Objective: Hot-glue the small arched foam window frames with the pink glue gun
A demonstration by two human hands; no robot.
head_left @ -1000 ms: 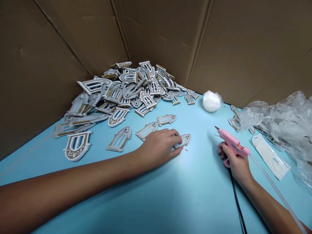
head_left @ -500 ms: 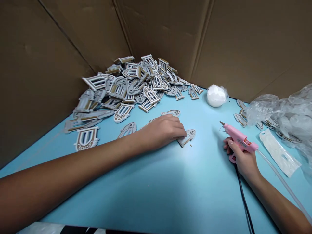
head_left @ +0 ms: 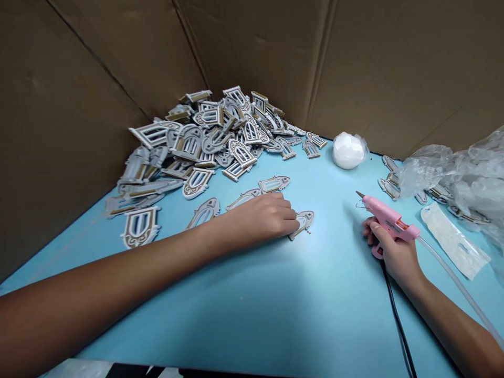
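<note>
My left hand (head_left: 262, 219) rests on the blue table (head_left: 252, 299), fingers curled over one end of a small grey arched window piece (head_left: 304, 220) that lies flat. My right hand (head_left: 394, 252) grips a pink glue gun (head_left: 388, 223), its nozzle pointing up and left, some way right of that piece. A clear glue stick sticks out of the gun's back and a black cord (head_left: 397, 320) runs toward me. Three more window pieces (head_left: 273, 184) lie loose just behind my left hand.
A big heap of window pieces (head_left: 212, 139) fills the back left corner against cardboard walls (head_left: 354, 58). A white ball in plastic wrap (head_left: 347, 149) sits at the back. Crumpled clear plastic (head_left: 460, 178) and a flat white packet (head_left: 452, 240) lie at right.
My left hand has stayed on the small window piece, shifting it slightly. The right hand with the glue gun has barely moved. The view has swung a little.
</note>
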